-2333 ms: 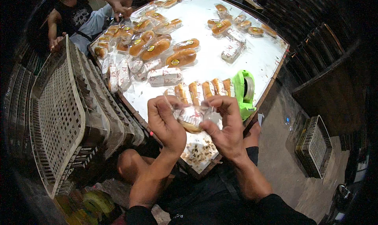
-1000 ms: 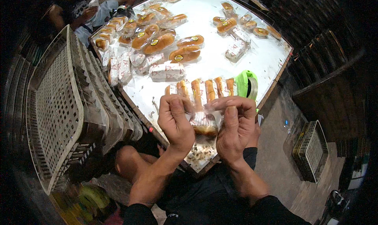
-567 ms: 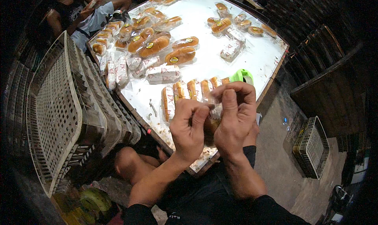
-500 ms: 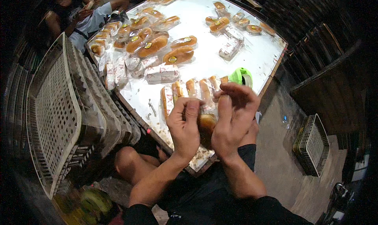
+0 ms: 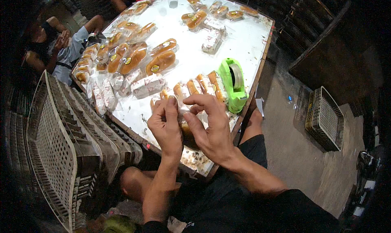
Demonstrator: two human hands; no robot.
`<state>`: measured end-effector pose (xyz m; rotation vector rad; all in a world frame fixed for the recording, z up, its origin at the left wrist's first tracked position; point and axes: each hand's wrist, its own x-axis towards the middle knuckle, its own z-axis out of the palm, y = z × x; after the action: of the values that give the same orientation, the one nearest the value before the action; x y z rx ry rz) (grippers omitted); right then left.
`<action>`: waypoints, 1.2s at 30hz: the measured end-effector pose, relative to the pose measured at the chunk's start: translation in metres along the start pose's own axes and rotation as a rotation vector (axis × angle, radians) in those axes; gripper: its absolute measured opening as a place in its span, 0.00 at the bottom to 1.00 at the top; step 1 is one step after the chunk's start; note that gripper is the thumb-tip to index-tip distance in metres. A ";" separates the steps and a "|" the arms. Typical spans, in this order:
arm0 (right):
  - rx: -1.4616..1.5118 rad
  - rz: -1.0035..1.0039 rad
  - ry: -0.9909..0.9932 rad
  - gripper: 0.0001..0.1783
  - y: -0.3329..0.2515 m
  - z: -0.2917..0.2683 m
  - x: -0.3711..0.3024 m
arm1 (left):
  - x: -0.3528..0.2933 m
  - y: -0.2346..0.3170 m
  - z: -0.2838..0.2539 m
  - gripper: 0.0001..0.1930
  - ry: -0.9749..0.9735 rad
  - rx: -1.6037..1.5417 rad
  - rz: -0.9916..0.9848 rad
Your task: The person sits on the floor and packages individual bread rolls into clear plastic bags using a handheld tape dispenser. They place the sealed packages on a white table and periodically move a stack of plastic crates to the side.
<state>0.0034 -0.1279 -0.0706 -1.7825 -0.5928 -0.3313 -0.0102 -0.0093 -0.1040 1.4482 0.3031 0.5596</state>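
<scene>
Over the near corner of the table, a golden-brown bread roll (image 5: 188,134) shows between my hands, largely hidden by them. My left hand (image 5: 166,129) is closed, thumb pressed to the fingers; it seems to pinch the roll's clear bag. Facing it, my right hand (image 5: 211,129) has curved fingers with a gap between thumb and forefinger. Just beyond the hands, several bagged rolls (image 5: 193,87) lie in a row. A bright green tape dispenser (image 5: 231,86) with a roll of tape stands at the right end of that row.
More bagged rolls (image 5: 161,62) and paper-wrapped ones (image 5: 147,86) spread over the white table (image 5: 179,33). Grey plastic crates (image 5: 53,131) are stacked at the left; another crate (image 5: 326,119) sits on the floor at right. A person (image 5: 53,49) sits at the far left, hands together.
The view has shifted, so the table contents appear further left and the whole tape dispenser shows. My right hand has turned, its thumb and forefinger now apart. The left hand keeps its pinch.
</scene>
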 end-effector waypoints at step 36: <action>0.168 0.502 -0.053 0.15 0.078 -0.050 -0.031 | -0.010 -0.046 0.024 0.10 0.036 -0.044 -0.229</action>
<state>0.0241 -0.1978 -0.1350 -1.7123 -0.1867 0.1087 0.0016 -0.0358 -0.1480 1.3405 0.4757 0.4036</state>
